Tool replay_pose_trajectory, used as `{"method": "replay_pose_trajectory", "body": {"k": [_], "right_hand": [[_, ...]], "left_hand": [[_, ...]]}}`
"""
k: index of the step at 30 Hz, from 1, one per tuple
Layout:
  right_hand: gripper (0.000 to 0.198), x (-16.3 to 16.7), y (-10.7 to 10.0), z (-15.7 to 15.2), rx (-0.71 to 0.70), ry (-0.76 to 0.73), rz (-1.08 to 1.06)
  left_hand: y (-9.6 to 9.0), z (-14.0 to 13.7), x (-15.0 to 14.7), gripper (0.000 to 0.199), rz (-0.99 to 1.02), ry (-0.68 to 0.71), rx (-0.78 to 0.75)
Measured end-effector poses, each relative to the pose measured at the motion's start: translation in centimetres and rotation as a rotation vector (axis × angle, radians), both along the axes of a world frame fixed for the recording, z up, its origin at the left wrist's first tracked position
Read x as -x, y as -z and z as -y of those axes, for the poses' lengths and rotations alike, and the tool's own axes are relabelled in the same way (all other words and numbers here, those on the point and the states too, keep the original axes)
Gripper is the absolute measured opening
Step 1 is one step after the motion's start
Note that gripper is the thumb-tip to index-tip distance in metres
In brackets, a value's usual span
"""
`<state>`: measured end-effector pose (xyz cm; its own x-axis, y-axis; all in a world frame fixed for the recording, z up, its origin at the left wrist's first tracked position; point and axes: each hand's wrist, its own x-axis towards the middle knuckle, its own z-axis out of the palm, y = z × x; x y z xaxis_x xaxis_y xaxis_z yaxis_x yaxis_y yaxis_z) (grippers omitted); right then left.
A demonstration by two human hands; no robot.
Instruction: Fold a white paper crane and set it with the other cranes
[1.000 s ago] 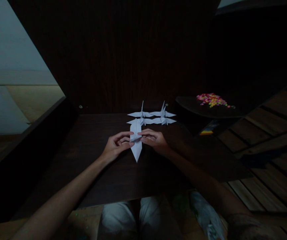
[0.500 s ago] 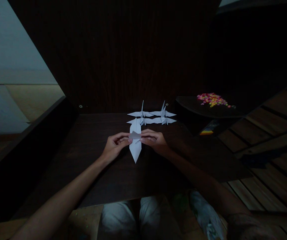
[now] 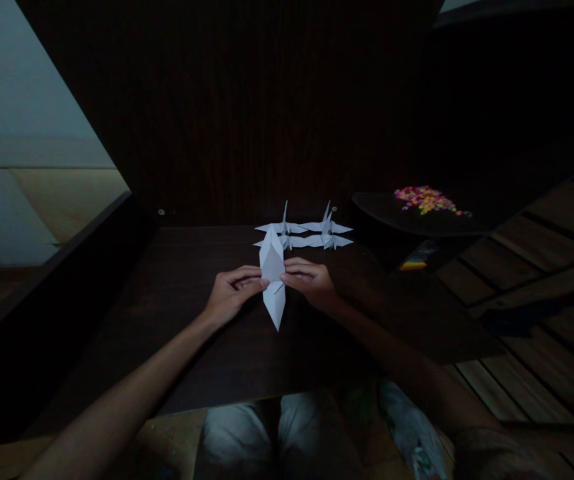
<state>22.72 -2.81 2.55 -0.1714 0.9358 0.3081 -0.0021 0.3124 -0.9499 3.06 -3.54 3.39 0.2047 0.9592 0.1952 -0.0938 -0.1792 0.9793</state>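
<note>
A white folded sheet of paper, long with pointed ends, is held above the dark table between my two hands. My left hand pinches its left edge, thumb in front and fingers behind. On the right edge, my right hand grips it in the same way. A triangular flap lies flat against the upper half of the paper, and a small crease or slit shows near my right thumb. Just behind stand several white paper cranes in two rows, partly covered by the held paper.
The dark wooden table has a tall back panel and a raised side board at left. A rounded shelf at right carries a pile of small colourful pieces. Wooden slats lie to the far right.
The paper's middle flap, folded up toward me before, now lies flat against the upper half. The paper has tilted slightly, its lower tip shifting right. My hands stay nearly in place.
</note>
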Motion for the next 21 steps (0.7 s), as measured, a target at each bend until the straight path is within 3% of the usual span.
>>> {"method": "replay_pose_trajectory", "body": {"k": [8,21], "right_hand": [[0.021,0.11,0.14,0.02,-0.009,-0.023,-0.029],[0.024,0.36,0.02,0.14,-0.015,0.038,-0.030]], "left_hand": [[0.65,-0.22,-0.04,0.029,0.041,-0.014,0.007],[0.19,0.21,-0.11,0.027,-0.050,-0.033,-0.063]]}}
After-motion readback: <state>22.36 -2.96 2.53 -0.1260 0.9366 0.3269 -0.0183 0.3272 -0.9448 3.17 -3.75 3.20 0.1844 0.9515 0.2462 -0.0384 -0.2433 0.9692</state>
